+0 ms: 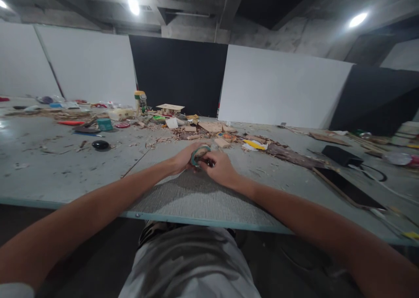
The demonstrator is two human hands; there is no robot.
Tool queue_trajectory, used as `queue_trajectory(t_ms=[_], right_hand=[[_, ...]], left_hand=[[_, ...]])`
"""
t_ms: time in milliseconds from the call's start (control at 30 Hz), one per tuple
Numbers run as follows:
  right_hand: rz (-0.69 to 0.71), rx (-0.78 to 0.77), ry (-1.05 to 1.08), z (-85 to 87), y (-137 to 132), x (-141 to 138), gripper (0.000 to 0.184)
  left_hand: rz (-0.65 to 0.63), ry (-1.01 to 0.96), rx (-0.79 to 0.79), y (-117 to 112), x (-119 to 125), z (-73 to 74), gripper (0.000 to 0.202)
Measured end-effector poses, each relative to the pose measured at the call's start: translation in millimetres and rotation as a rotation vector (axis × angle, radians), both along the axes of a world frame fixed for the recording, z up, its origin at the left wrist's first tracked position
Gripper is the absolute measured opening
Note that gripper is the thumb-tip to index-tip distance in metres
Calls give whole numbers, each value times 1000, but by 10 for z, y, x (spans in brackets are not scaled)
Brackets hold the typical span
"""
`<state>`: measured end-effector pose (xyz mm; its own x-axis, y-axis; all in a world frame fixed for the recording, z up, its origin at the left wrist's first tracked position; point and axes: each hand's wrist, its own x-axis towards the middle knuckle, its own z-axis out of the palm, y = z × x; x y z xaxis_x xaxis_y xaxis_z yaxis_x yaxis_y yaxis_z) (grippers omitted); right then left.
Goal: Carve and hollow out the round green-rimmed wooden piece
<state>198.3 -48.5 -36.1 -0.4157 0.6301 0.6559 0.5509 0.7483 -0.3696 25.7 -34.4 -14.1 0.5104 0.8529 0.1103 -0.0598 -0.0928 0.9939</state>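
Note:
Above the near middle of the table, my left hand (183,159) is closed around a small teal-rimmed ring (196,156) that looks like a roll of tape. It grips the ring from the left and holds it tilted up. My right hand (220,167) comes in from the right, thumb and fingers pinched together against the ring's lower right side. Whether a small piece sits between those fingertips is hidden. Beneath both hands lies a grey, streaked mat-like surface (196,202). Just beyond them is a pale wood block (221,142) among shavings.
Bark and wood scraps (288,154) spread across the table behind my hands, with a yellow-handled tool (254,145) among them. On the right lie a phone (348,186) and a black box-shaped adapter (342,155) with cables. A black mouse (100,145) and teal box (104,124) are left.

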Motion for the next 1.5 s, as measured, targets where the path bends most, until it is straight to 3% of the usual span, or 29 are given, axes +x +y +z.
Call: queue_trajectory(t_ms=[233, 467, 633, 767, 900, 1033, 1233, 1400, 1500], right_hand=[[-1, -68, 26, 45, -62, 2, 25], [-4, -16, 30, 68, -67, 10, 27], [9, -34, -60, 117, -98, 42, 19], [50, -26, -73, 188, -143, 57, 20], [23, -42, -130, 225, -138, 72, 21], [65, -79, -122, 228, -135, 59, 21], [10, -98, -113, 234, -127, 54, 24], [24, -108, -142, 231, -111, 43, 23], [14, -86, -136, 226, -98, 49, 22]], left_hand=[[-69, 25, -53, -23, 21, 6, 34], [-49, 113, 20, -8, 15, -23, 66], [-61, 111, 19, 26, 13, -61, 74], [-99, 126, 16, 31, 29, -87, 71], [-47, 91, 29, 16, 4, -75, 66], [-42, 67, 74, 3, 2, -59, 60], [20, 52, 126, 49, 5, -102, 62], [25, 54, 200, 39, 3, -113, 45], [45, 60, 225, 44, 14, -127, 50]])
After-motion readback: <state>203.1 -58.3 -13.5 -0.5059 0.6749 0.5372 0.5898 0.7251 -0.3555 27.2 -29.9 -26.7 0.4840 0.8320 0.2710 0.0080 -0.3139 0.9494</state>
